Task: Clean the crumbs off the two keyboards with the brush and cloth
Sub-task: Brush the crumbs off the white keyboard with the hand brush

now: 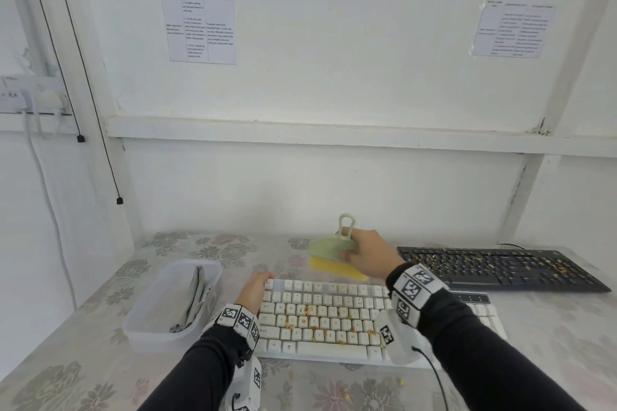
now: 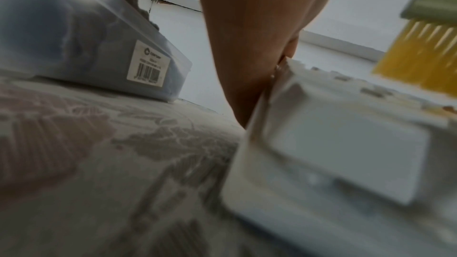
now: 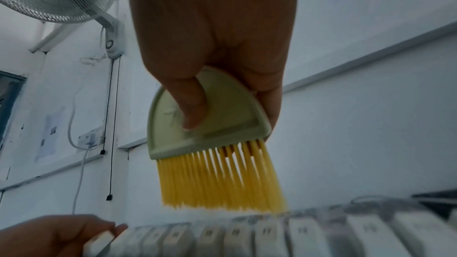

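Best way to sweep this white keyboard [image 1: 329,317], I think: short strokes from the top row toward me, bristles angled into the gaps. My right hand [image 1: 365,252] grips the green brush [image 1: 334,252] at the keyboard's far edge, thumb pressed on its back. My left hand [image 1: 255,289] curls around the far-left corner, steadying it. The black keyboard [image 1: 500,269], still crumby, sits off right.

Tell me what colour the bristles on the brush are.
Yellow, under a pale green handle; the brush held in the right hand shows best in the right wrist view.
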`<state>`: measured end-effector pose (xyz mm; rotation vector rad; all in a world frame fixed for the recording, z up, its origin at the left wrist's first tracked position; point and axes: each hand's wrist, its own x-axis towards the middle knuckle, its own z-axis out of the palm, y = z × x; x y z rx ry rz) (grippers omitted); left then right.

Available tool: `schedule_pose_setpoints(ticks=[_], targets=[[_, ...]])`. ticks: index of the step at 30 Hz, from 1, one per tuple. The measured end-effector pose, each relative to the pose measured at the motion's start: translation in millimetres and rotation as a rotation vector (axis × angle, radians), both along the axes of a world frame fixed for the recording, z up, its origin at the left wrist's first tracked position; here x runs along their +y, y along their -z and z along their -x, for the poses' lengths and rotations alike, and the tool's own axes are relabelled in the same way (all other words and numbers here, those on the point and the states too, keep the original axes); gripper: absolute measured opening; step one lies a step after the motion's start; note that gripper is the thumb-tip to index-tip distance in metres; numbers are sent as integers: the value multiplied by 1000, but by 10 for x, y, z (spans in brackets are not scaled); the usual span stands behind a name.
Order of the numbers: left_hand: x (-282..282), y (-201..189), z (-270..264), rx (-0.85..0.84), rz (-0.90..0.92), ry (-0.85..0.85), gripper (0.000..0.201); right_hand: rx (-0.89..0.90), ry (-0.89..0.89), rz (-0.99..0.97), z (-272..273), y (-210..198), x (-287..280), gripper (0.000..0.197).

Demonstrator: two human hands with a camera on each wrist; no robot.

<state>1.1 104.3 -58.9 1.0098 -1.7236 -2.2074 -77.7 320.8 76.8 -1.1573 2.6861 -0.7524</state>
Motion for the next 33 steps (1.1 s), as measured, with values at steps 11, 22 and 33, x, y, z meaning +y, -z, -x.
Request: schedule_pose_setpoints(ticks=[11,22,33], targets=[[32,-12,24,-27,107,-26,17,-83,119,-137,308,51,735,25],[91,-91,-45,-43,124,-27,20,-10,146,15,342,57,971,26],[78,-106,-66,-26,231,-40,22,6,358,-154,506,157,1811,30]])
